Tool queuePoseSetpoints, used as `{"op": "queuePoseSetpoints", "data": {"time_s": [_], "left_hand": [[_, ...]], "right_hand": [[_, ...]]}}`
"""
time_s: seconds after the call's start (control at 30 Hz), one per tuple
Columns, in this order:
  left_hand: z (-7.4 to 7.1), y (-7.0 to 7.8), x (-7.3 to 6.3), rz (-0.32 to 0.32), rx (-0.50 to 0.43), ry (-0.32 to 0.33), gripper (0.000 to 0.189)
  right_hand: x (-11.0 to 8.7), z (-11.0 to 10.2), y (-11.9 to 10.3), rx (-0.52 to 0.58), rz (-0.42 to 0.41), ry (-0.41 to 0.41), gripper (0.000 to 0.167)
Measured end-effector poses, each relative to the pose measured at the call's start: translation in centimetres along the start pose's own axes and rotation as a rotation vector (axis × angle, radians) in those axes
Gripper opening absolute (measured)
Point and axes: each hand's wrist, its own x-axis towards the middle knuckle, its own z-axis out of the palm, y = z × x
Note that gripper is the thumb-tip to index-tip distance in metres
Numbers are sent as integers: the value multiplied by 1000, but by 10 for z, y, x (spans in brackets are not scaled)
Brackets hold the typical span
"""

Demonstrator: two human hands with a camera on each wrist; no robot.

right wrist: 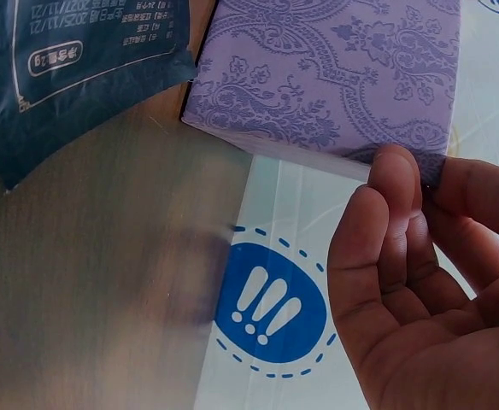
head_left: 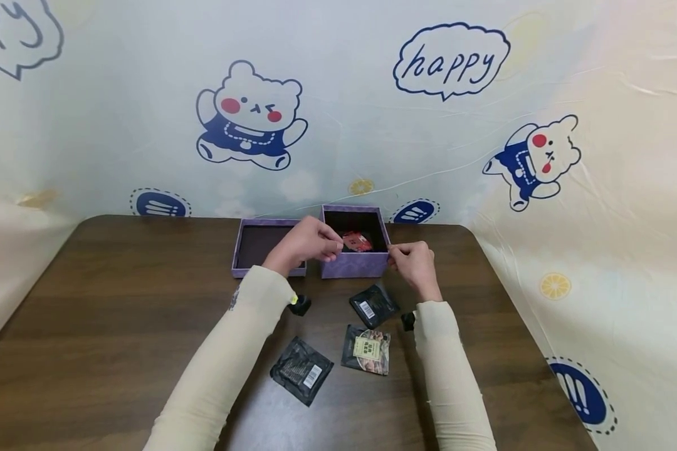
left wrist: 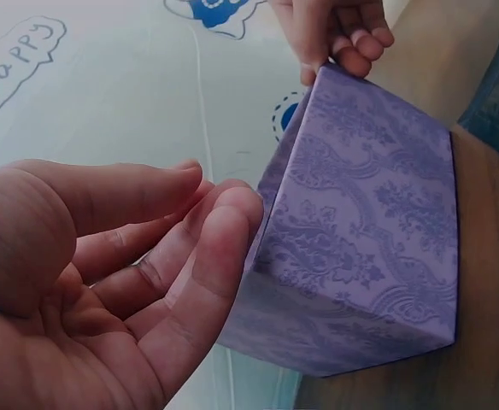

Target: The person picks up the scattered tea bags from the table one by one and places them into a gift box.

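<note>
A purple patterned box (head_left: 354,266), open at the top, stands at the back of the table, with a red packet (head_left: 357,242) inside. My right hand (head_left: 416,266) pinches the box's front right corner between thumb and fingers at the rim. At the front left corner is my left hand (head_left: 313,240), its fingers loosely bent with nothing between them. In the left wrist view, a fingertip of the left hand (left wrist: 138,265) lies right at the rim of the box. The left forearm and hand partly cover a shallow purple lid (head_left: 262,247) with a dark inside.
Several dark packets lie in front of the box: one with a barcode (head_left: 375,305) close to it, one with a pale label (head_left: 367,349) nearer, and another with a barcode (head_left: 302,371) to the left. A printed cloth backdrop (head_left: 350,138) rises behind the brown table (head_left: 118,326).
</note>
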Motion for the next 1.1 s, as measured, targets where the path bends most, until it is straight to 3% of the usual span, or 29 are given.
{"op": "queuePoseSetpoints", "data": {"time_s": [0.47,0.67,1.1], "left_hand": [[20,-19,-15,14,-6,-50,19],[30,-29,-15,1,-27,-57,14],[58,-49,-8,-35,57,-32,12]], "right_hand": [[-1,-1,1,24,2,-2,25],[0,-1,0,24,9,-2,24],[-1,0,1,23,-7,10,23]]}}
